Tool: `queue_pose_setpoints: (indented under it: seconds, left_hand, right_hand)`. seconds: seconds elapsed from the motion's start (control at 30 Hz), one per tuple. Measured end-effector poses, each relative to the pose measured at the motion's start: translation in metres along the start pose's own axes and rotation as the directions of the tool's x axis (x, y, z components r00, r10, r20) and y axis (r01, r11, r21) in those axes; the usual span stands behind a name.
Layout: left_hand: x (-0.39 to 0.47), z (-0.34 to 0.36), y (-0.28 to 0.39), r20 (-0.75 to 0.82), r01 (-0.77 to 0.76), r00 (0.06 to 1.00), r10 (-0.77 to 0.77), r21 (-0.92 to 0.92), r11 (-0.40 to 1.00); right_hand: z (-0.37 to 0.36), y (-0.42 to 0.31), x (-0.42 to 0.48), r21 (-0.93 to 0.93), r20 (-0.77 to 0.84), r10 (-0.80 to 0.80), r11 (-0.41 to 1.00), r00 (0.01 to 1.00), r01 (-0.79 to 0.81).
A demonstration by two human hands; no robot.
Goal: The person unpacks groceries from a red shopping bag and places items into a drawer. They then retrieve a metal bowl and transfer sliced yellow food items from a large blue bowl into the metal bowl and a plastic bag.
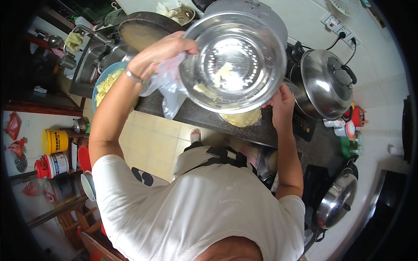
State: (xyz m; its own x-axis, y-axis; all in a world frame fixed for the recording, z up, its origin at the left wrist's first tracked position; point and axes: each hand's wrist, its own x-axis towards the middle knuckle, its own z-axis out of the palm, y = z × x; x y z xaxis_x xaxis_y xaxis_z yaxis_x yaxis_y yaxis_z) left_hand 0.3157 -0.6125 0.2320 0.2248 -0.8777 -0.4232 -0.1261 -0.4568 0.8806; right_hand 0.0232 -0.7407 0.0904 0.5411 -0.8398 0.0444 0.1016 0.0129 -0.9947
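Observation:
A large shiny metal bowl (235, 98) is held up over the dark countertop, tilted so its inside faces me, with a few pale yellow pieces (223, 71) in it. My left hand (166, 52) grips its left rim, and a thin clear plastic bag (171, 91) hangs from that hand. At the lower right rim, my right hand (282, 106) holds the bowl, with some clear plastic beside it. Partly hidden below the bowl, a pale yellow mass (243, 119) lies on the counter. A blue bowl (94, 89) of yellow pieces stands at the left, partly behind my left forearm.
Behind the metal bowl stands a grey appliance (277, 19). A lidded steel pot (321, 84) is close to my right hand. The sink (91, 67) and a thick round board (147, 29) are at the left. Another lidded pan (338, 199) stands at the lower right.

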Motion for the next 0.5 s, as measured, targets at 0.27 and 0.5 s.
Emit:
queue_pose_setpoints:
  seconds: [0.27, 0.5]
  left_hand:
    - [-0.083, -0.028, -0.108, -0.460, 0.018, 0.878, -0.130, -0.240, 0.971]
    - [-0.160, 0.001, -0.227, -0.398, 0.107, 0.768, -0.502, -0.693, 0.713]
  right_hand:
    - [-0.014, 0.012, 0.018, 0.141, 0.041, 0.107, 0.984, 0.993, -0.112]
    - [-0.040, 0.012, 0.021, 0.147, 0.046, 0.268, 0.951, 0.962, -0.272]
